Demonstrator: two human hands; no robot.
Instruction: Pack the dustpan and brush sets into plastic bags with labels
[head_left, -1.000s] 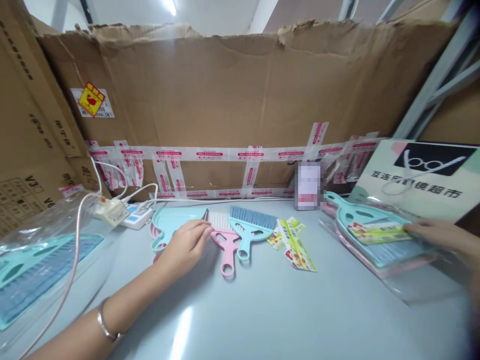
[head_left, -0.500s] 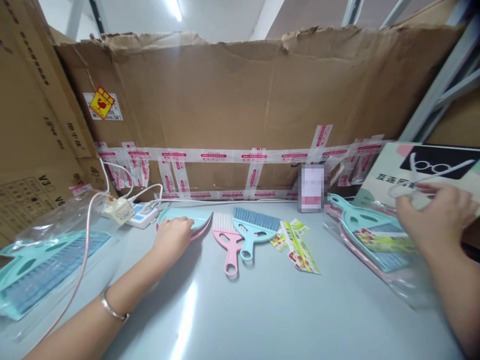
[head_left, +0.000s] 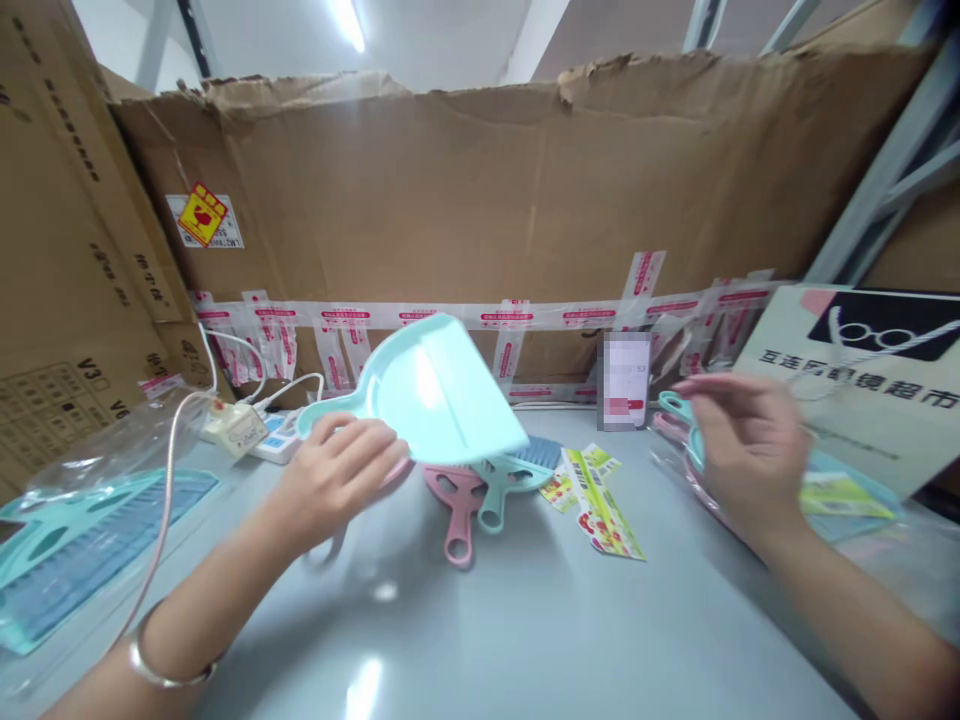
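Observation:
My left hand [head_left: 341,465] is closed on a turquoise dustpan [head_left: 442,390], raised off the table and tilted, its smooth inside showing. A pink rim [head_left: 396,478] shows beneath that hand; whether the hand also grips this piece I cannot tell. My right hand [head_left: 750,455] is in the air at the right, thumb and forefinger drawn together, with nothing visible between them. Below the dustpan lie a pink hand brush [head_left: 459,515] and a turquoise brush [head_left: 495,500] with blue bristles, both partly covered. Beside them are yellow-green printed cards [head_left: 604,505].
Bagged dustpan-and-brush sets lie at the left [head_left: 97,545] and, partly behind my right hand, at the right [head_left: 847,500]. A power strip [head_left: 281,440] with cables stands at back left. A phone [head_left: 626,380] leans on the cardboard wall [head_left: 450,200]. A printed box [head_left: 870,380] stands right.
My left hand has lifted the turquoise dustpan from the table and turned its inside toward me. My right hand has moved left, away from the printed box. The brushes and cards stay put.

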